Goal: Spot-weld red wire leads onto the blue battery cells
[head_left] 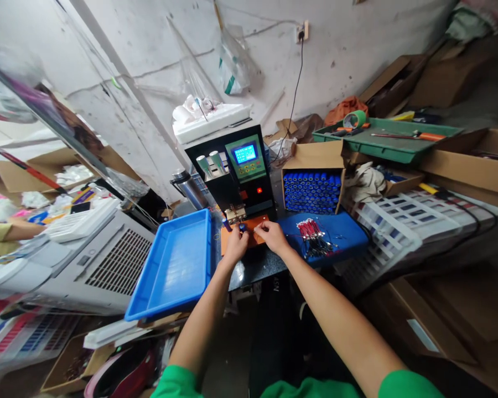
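Note:
My left hand (235, 245) and my right hand (273, 236) meet over an orange pad (258, 225) in front of a black spot-welding machine (236, 174). Between the fingers of both hands sits a small blue battery cell (242, 227), right under the machine's welding head (235, 213). The left hand pinches the cell. The right hand's fingertips touch something small beside it; what it is I cannot make out. A pile of red-wired parts (313, 235) lies on a blue mat (344, 229) just right of my right hand.
An empty blue plastic tray (172, 271) lies to the left. An open cardboard box of blue cells (312, 190) stands right of the machine. Farther right are a green tool tray (388, 145) and cardboard boxes. A grey appliance (95, 262) and another person's arm (6, 231) are at left.

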`<state>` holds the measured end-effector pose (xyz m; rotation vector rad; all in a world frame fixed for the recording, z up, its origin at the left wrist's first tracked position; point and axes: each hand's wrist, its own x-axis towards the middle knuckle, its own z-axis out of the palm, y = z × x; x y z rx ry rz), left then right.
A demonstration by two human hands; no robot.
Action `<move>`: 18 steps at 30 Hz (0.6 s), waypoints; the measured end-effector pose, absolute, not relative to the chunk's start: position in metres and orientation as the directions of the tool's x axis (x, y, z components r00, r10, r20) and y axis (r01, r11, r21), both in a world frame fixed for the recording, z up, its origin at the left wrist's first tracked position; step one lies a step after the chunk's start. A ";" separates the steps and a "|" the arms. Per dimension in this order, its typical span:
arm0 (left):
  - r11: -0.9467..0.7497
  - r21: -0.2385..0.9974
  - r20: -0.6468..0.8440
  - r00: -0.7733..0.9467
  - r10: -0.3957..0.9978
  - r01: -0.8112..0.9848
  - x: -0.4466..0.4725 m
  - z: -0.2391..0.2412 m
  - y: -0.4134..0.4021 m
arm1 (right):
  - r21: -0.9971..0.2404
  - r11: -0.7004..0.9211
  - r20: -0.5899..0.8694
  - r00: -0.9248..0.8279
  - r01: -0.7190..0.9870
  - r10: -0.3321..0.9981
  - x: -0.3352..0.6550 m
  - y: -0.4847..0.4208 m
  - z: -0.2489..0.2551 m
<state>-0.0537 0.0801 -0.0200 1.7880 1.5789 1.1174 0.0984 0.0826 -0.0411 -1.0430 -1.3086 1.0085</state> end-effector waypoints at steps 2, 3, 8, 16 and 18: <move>-0.223 0.819 0.248 0.025 0.968 0.529 -0.059 -0.024 0.082 | -0.970 0.243 0.243 0.021 0.012 0.970 0.098 0.082 -0.040; -0.236 0.827 0.251 0.040 0.967 0.510 -0.062 -0.027 0.083 | -0.970 0.242 0.242 0.024 0.013 0.970 0.098 0.082 -0.040; -0.276 0.868 0.278 0.057 0.959 0.412 -0.066 -0.039 0.083 | -0.974 0.227 0.227 0.040 0.005 0.973 0.099 0.083 -0.038; -0.298 0.877 0.310 0.028 0.950 0.377 -0.061 -0.044 0.084 | -0.973 0.226 0.225 0.043 -0.036 0.973 0.097 0.093 -0.025; -0.295 0.876 0.312 0.016 0.950 0.381 -0.061 -0.043 0.083 | -0.975 0.216 0.214 0.033 -0.051 0.976 0.091 0.097 -0.022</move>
